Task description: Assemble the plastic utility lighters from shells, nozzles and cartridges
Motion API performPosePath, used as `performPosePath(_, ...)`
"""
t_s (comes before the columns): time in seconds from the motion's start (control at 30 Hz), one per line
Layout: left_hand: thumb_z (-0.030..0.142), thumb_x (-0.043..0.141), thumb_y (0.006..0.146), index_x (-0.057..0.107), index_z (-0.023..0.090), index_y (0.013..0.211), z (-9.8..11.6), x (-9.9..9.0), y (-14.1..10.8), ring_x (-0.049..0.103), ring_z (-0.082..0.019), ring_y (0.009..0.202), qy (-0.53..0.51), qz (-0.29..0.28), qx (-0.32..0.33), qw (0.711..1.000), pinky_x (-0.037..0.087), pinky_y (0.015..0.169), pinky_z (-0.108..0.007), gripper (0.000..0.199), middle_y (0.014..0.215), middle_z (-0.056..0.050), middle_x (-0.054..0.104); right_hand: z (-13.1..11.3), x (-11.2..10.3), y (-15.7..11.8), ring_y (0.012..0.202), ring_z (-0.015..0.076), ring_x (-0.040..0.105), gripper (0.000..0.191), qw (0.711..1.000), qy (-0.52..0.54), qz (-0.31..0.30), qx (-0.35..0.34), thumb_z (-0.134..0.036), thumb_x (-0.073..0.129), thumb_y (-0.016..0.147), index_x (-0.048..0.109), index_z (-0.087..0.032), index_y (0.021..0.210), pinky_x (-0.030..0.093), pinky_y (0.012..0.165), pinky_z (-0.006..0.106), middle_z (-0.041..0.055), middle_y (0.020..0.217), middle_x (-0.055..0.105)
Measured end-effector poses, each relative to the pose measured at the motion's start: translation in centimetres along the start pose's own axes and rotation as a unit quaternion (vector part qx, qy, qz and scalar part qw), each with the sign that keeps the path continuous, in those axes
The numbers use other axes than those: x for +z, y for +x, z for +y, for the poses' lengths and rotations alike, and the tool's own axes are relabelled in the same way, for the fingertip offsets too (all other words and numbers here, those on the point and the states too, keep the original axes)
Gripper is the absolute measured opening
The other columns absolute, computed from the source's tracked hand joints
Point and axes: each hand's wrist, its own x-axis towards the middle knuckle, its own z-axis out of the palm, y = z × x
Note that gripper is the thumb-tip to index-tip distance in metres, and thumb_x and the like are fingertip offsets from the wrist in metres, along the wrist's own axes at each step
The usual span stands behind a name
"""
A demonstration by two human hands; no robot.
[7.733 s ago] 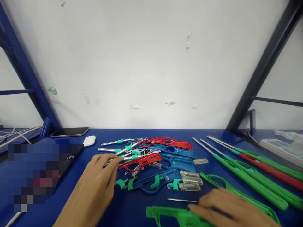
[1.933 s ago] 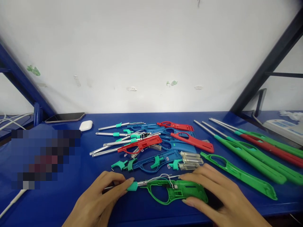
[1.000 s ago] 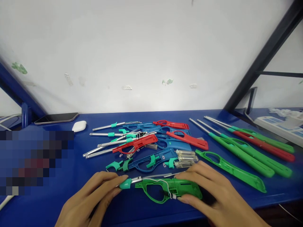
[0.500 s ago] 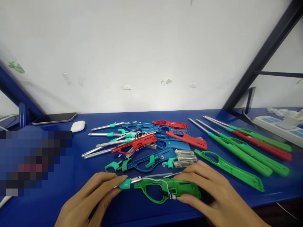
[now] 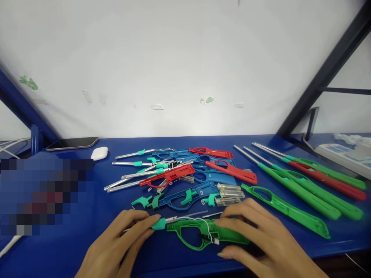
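Observation:
My left hand pinches the metal lighter nozzle near its teal collar, its tip hidden by the fingers. The nozzle lies at the front end of an open green lighter handle half. A white wire runs from the nozzle over the handle half to a small white-ended part. My right hand spans the rear of the handle half, fingers on its far side and top; the thumb is a little apart at the near side. Just behind lie two thin metal rods.
Behind lie blue handle halves, red halves, nozzles, teal triggers and clear fuel tanks. Rightward are a loose green half and assembled lighters. A phone and white case lie back left.
My right thumb has moved off the small white-ended part toward the near edge. My left hand keeps its pinch on the nozzle. The whole view has shifted slightly.

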Motion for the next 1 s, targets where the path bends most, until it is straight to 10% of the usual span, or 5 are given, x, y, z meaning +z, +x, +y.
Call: performPosePath(1.0,0.011,0.047,0.100,0.056,0.044,0.157,-0.2,-1.6,-0.4,0.077,-0.013,0.093,0.057,-0.088,0.083,0.991,0.061,0.083,-0.015,0.066,0.114,0.001,0.079,-0.1,0.2,0.1,0.102,0.0199,0.077,0.013,0.997,0.060,-0.020,0.037,-0.041,0.071,0.107,0.076,-0.035,0.117,0.065,0.089,0.029,0.0014,0.113,0.075)
